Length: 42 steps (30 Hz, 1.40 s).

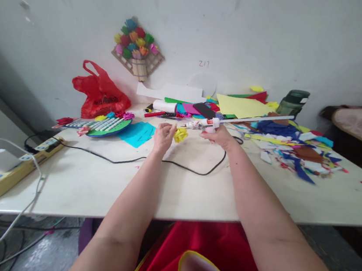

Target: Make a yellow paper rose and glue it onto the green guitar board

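Pinched in my left hand (pixel 164 137) is a yellow paper flower (pixel 180 135), which sticks out to the right of the fingertips. My right hand (pixel 218 136) is wrapped round the handle of a white glue gun (pixel 207 123). The gun's nozzle points left and sits just above the flower; whether they touch is hard to tell. A long white glue stick (pixel 257 119) runs out of the gun's back to the right. A black cord (pixel 190 171) curves across the white table below both hands.
A red bag (pixel 102 93), a green disc (pixel 111 128) with rolls and flowers, and blue paper (pixel 138 134) lie left. A yellow power strip (pixel 20 170) is at the left edge. Paper scraps (pixel 307 155) and a dark green bottle (pixel 292 103) are at right. Colored paper (pixel 242 107) lies behind.
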Each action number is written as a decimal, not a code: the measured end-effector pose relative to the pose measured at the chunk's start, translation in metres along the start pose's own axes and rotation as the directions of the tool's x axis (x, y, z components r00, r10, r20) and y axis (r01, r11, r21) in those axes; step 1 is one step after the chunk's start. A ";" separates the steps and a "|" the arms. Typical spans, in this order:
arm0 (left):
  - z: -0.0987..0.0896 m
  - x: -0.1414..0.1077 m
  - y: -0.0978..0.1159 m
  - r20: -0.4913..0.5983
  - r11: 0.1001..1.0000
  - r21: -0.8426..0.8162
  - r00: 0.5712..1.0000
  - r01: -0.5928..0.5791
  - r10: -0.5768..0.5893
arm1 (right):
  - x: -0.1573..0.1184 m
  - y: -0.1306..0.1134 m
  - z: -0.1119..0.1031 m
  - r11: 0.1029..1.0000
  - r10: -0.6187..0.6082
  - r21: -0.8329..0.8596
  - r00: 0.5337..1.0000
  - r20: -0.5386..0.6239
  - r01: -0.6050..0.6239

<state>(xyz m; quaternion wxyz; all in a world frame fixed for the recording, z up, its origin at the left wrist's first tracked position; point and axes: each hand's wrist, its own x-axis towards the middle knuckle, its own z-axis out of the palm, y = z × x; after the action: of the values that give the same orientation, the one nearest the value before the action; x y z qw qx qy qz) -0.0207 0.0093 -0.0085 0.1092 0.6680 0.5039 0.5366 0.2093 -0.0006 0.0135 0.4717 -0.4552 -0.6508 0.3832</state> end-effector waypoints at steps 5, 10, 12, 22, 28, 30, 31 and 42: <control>0.000 0.000 0.001 0.019 0.999 -0.036 1.000 -0.004 0.005 | 0.001 0.003 -0.001 0.999 -0.026 0.019 0.999 0.021 0.026; 0.000 -0.001 0.003 0.016 0.995 -0.099 1.000 0.016 -0.014 | 0.002 0.006 -0.001 1.000 -0.027 0.011 0.999 0.034 0.026; 0.000 -0.001 0.003 0.017 0.989 -0.142 0.999 0.032 -0.030 | 0.002 0.007 -0.001 0.999 -0.028 0.017 0.999 0.036 0.028; 0.003 -0.001 -0.001 0.008 0.950 -0.282 0.991 0.131 -0.134 | 0.003 0.009 0.001 0.997 -0.053 0.054 0.997 0.063 0.049; 0.005 0.001 -0.005 -0.017 0.970 -0.216 0.993 0.110 -0.116 | 0.004 0.009 0.000 0.999 -0.036 0.018 0.998 0.052 0.035; 0.004 0.002 -0.005 -0.035 0.980 -0.185 0.997 0.067 -0.075 | 0.005 0.010 0.000 0.999 -0.029 -0.017 0.999 0.034 0.030; 0.004 0.002 -0.005 -0.043 0.984 -0.172 0.998 0.045 -0.053 | 0.005 0.011 0.000 0.999 -0.030 -0.042 0.999 0.020 0.030; 0.000 0.005 -0.003 -0.102 0.997 -0.069 0.994 0.032 -0.039 | 0.013 0.015 0.006 0.907 -0.258 -0.354 0.965 -0.042 0.227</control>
<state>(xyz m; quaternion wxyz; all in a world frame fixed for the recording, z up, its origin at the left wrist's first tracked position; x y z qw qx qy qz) -0.0231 0.0143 -0.0076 0.1152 0.6261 0.5023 0.5851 0.2056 0.0155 0.0011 0.4565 -0.4627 -0.7381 0.1808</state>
